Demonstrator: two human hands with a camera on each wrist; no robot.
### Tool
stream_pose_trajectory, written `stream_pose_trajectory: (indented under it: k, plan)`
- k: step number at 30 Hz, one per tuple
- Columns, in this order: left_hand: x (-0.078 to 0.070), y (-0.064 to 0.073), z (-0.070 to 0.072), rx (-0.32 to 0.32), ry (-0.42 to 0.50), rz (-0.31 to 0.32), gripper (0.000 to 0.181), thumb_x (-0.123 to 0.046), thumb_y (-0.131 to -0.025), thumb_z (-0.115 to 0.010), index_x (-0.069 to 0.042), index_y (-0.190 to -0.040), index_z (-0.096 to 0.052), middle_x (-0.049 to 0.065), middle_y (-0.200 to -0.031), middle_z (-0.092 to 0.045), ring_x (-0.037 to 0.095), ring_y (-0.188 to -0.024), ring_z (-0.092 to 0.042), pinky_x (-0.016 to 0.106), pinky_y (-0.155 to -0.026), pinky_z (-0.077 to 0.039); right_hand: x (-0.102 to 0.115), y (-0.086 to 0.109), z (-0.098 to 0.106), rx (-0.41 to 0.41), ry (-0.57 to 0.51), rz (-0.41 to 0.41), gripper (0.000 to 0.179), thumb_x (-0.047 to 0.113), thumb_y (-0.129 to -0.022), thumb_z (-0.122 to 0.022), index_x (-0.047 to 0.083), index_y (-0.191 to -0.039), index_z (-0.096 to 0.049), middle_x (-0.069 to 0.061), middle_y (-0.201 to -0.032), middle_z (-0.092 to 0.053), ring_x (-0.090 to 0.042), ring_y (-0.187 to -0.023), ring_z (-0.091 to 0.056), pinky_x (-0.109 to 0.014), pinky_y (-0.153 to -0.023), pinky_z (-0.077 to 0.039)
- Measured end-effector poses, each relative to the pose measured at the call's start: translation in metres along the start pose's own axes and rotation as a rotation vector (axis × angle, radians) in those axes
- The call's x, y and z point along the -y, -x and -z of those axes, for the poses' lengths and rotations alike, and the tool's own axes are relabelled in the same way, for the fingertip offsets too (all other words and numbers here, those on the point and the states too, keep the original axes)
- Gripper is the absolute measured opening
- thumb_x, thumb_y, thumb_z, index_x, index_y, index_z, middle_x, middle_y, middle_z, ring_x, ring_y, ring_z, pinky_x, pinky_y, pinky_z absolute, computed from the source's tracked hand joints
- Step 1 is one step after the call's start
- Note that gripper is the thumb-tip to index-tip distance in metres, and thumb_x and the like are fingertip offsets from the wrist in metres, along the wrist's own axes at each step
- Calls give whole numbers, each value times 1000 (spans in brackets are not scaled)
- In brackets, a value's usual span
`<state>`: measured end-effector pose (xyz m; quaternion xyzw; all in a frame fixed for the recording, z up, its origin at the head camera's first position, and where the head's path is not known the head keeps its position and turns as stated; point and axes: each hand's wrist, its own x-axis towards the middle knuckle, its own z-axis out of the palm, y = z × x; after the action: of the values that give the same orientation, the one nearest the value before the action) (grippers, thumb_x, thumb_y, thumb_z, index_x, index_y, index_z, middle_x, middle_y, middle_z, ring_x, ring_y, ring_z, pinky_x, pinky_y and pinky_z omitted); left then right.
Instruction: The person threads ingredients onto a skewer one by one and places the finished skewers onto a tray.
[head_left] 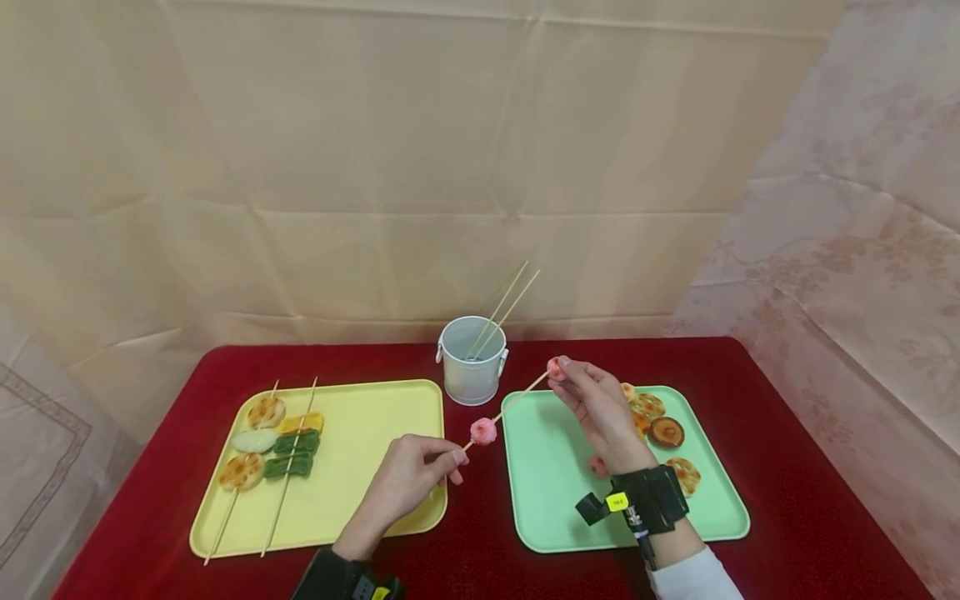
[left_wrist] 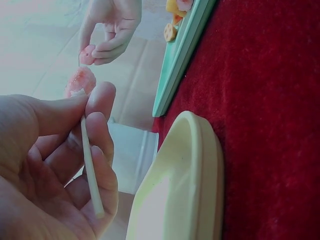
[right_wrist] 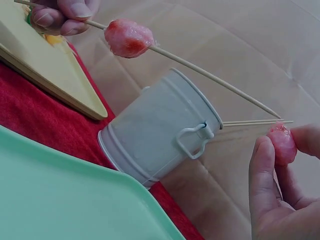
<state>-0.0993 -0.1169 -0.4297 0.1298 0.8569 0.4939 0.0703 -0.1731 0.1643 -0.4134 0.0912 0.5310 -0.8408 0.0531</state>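
Note:
My left hand (head_left: 408, 479) pinches a thin wooden skewer (right_wrist: 215, 80) near its lower end, between thumb and fingers. One pink meatball-like piece (right_wrist: 129, 38) is threaded on the skewer, just beyond those fingertips. In the left wrist view, the blunt end of the stick runs down across the curled fingers. Over the green tray, my right hand (head_left: 600, 412) holds a second pink ball (right_wrist: 283, 145) between thumb and fingertips. The skewer's pointed tip is right at the top of this ball in the right wrist view.
A white metal bucket (head_left: 471, 375) with two bare sticks (head_left: 510, 300) stands at the back. On the yellow tray (head_left: 375, 408) lie two loaded skewers (head_left: 292, 465). The green tray (head_left: 540, 500) carries several loose pieces, including a brown mushroom-like cap (head_left: 666, 432). Behind hangs a beige curtain (head_left: 375, 167).

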Motion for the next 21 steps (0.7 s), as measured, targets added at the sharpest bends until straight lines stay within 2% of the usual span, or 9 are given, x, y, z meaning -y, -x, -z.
stream_pose_trajectory:
  k: [6, 13, 17, 21]
  plan:
    - [0, 0, 0, 17, -6, -2, 11, -10, -98, -71, -7, -95, -81, -2, -69, -71, 14, -63, -59, 22, -51, -38, -1, -1, 0, 33, -59, 15, 11, 15, -104, -63, 9, -107, -71, -2, -98, -73, -12, -92, -71, -28, -93, -55]
    - [1, 0, -1, 26, 3, 16, 11, -11, -98, -71, -6, -97, -81, -1, -69, -72, 13, -62, -57, 22, -49, -34, -1, -1, -1, 36, -78, 12, 12, 15, -104, -64, 10, -102, -74, -2, -98, -74, -12, -94, -71, -29, -94, -54]
    - [1, 0, -1, 19, 1, 15, 11, -11, -98, -71, -6, -96, -81, -1, -69, -71, 13, -62, -57, 22, -50, -36, -1, 0, -2, 47, -43, 37, 13, 17, -102, -66, 7, -109, -71, -3, -100, -74, -12, -93, -71, -29, -94, -54]
    - [1, -1, -4, -5, -1, 2, 12, -11, -98, -70, -6, -93, -80, -3, -67, -70, 11, -61, -57, 21, -50, -35, -1, 5, -4, 54, 66, 80, 33, 22, -100, -71, 1, -125, -65, -4, -105, -74, -14, -96, -70, -29, -95, -54]
